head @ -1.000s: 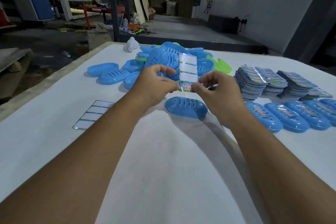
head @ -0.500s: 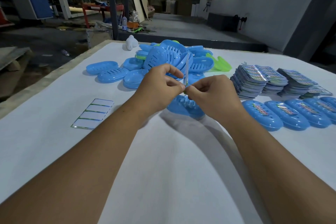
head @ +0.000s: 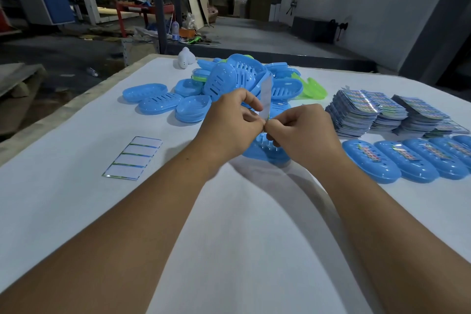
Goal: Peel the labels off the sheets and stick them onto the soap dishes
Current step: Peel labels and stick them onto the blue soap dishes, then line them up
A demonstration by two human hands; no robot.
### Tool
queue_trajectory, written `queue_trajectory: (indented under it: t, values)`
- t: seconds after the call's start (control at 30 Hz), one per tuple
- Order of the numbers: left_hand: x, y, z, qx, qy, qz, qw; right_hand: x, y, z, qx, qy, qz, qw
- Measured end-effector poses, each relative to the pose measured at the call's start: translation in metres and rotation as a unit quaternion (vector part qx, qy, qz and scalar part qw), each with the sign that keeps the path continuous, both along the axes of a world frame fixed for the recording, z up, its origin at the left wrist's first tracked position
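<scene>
A label sheet stands almost edge-on between my two hands, above a blue soap dish that lies upside down on the white table. My left hand pinches the sheet's lower end with thumb and fingers. My right hand pinches the same lower corner from the right; the label there is hidden by my fingers. A pile of unlabelled blue soap dishes lies behind. A row of labelled blue dishes sits at the right.
Stacks of label sheets stand at the back right. A used backing sheet lies flat at the left. Green dishes and a small white object sit near the pile. The table's left edge runs diagonally beside the floor.
The sheet has turned from facing me to nearly edge-on. Both hands have drawn close together at its lower end, over the blue dish.
</scene>
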State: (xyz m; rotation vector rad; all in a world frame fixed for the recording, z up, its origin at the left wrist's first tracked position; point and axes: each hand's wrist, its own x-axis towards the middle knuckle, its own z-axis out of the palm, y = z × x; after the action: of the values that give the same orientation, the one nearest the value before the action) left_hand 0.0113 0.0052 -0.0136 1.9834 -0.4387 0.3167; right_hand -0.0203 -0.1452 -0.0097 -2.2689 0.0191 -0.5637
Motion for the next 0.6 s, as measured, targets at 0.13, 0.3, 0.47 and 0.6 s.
queue_trajectory:
  t: [0.13, 0.3, 0.47, 0.6]
  values:
    - [0.0004, 0.0005, 0.0016, 0.003, 0.003, 0.011, 1.000, -0.0010, 0.0000, 0.0006, 0.025, 0.007, 0.003, 1.000]
    - [-0.0002, -0.0012, 0.0029, -0.003, 0.012, 0.017, 1.000, 0.0018, -0.0011, -0.0005, 0.066, 0.021, 0.010, 0.998]
    - [0.0036, -0.0016, 0.0006, -0.010, 0.011, 0.066, 0.998, 0.0029, -0.0021, -0.0001, 0.092, 0.036, 0.010, 0.995]
    - [0.0084, 0.0039, 0.0004, -0.006, 0.026, 0.108, 0.994, 0.0035, -0.0037, 0.0006, 0.125, 0.048, 0.002, 0.991]
